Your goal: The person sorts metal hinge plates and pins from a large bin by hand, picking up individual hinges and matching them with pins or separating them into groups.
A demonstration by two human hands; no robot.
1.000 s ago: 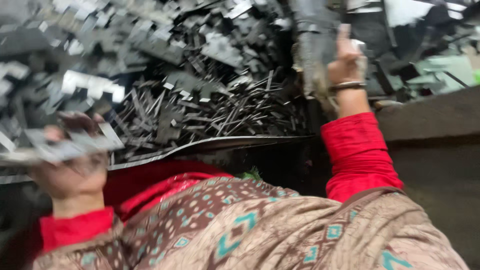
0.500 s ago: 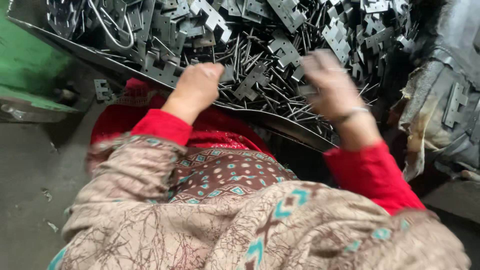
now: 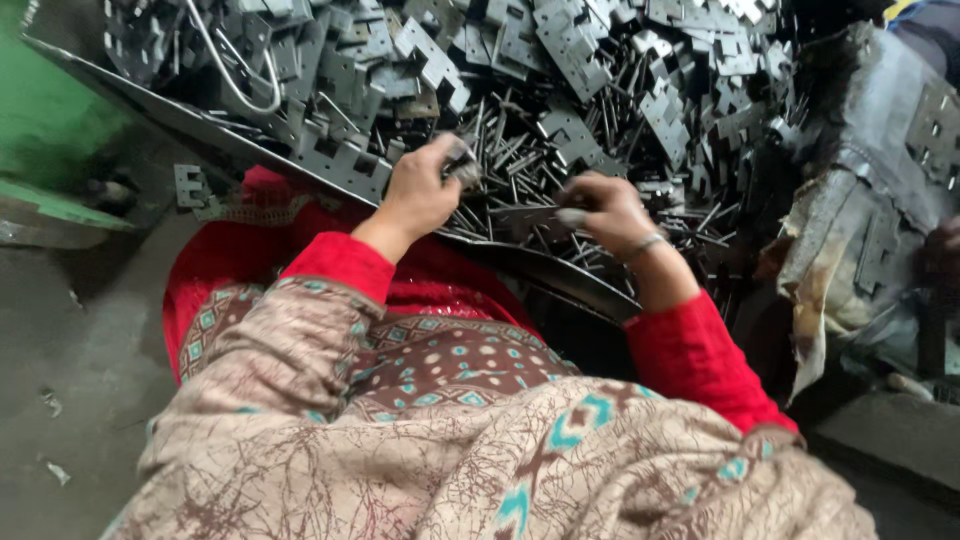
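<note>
Left hand (image 3: 420, 192) grips a small metal piece (image 3: 462, 165) at the near edge of the pile of stamped plates and pins (image 3: 560, 90). Right hand (image 3: 600, 208) pinches a flat plate (image 3: 530, 215) over the tray rim (image 3: 560, 275), held level, apparently to line both up.

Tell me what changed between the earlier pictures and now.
The right hand came down from its raised spot at the far right and now pinches a flat metal piece over the pins. The left hand, earlier holding a plate low on the left, moved up into the heap and now grips a small metal part. The pile of stamped plates and the tray rim stayed put.
</note>
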